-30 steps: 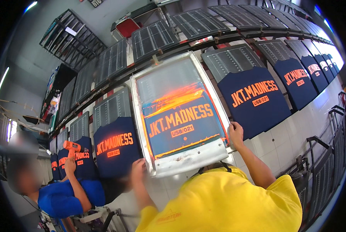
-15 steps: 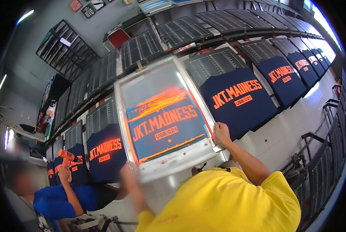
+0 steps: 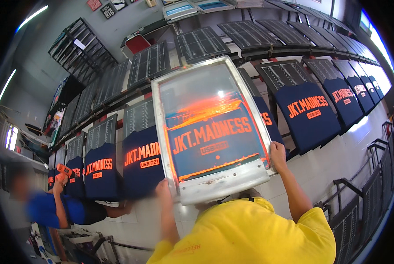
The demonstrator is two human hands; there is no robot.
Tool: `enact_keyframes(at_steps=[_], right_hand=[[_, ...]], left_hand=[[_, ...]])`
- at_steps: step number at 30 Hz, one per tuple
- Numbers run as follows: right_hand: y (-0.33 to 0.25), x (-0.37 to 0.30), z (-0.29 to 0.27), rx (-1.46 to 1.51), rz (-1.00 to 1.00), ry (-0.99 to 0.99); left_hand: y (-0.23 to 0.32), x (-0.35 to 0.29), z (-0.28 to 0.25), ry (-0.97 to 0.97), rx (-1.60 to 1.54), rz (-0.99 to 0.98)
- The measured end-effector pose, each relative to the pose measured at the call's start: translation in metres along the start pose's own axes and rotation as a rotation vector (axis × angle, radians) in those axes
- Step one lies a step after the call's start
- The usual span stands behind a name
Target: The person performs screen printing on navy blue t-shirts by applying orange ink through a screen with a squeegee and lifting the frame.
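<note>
A silver screen-printing frame is tilted in front of me, carried between both hands. Its mesh shows bright orange ink smeared across the upper middle, above a lettered stencil. My left hand is closed on the lower left corner of the frame. My right hand grips its right side near the lower end. Partly behind the frame's left edge lies a navy shirt with orange lettering. Another navy shirt shows only in part past its right edge.
More printed navy shirts lie on a long row of dark platens. A second row of platens runs behind. At left a co-worker in a blue shirt holds an orange heat gun. Black racks stand at right.
The screen frame has come up and shifted right in my hands, uncovering part of a shirt with orange print on its left. The co-worker's heat gun has moved slightly left.
</note>
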State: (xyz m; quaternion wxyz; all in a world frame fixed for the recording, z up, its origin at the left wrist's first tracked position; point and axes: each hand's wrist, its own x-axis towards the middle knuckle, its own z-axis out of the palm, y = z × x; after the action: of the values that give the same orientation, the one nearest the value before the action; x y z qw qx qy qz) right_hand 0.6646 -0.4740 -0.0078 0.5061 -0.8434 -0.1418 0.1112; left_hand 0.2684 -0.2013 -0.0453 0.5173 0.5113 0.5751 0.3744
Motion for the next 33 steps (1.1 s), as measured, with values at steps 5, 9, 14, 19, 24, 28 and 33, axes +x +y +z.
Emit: enact_keyframes(at_steps=[5,9,14,19,24,28,33], right_hand=[[0.047,0.045,-0.059,-0.114,0.023,0.021],[0.065,0.064,-0.077,-0.119,0.039,0.033],[0.067,0.081,-0.085,-0.097,0.047,-0.002],[0.067,0.090,-0.080,-0.090,0.030,-0.006],[0.072,0.092,-0.076,-0.086,0.015,-0.005],[0.076,0.091,-0.073,-0.072,0.015,0.020],[0.084,0.095,-0.069,-0.142,0.015,0.025]], left_hand=[[-0.040,-0.025,0.064,-0.065,-0.018,0.018],[-0.029,-0.043,0.101,-0.069,0.069,0.015],[-0.019,-0.044,0.121,-0.076,0.133,0.037],[-0.032,-0.031,0.124,-0.067,0.112,-0.002],[-0.027,-0.030,0.125,-0.073,0.111,0.004],[-0.017,-0.036,0.129,-0.070,0.127,0.005],[-0.020,-0.034,0.123,-0.102,0.154,-0.013]])
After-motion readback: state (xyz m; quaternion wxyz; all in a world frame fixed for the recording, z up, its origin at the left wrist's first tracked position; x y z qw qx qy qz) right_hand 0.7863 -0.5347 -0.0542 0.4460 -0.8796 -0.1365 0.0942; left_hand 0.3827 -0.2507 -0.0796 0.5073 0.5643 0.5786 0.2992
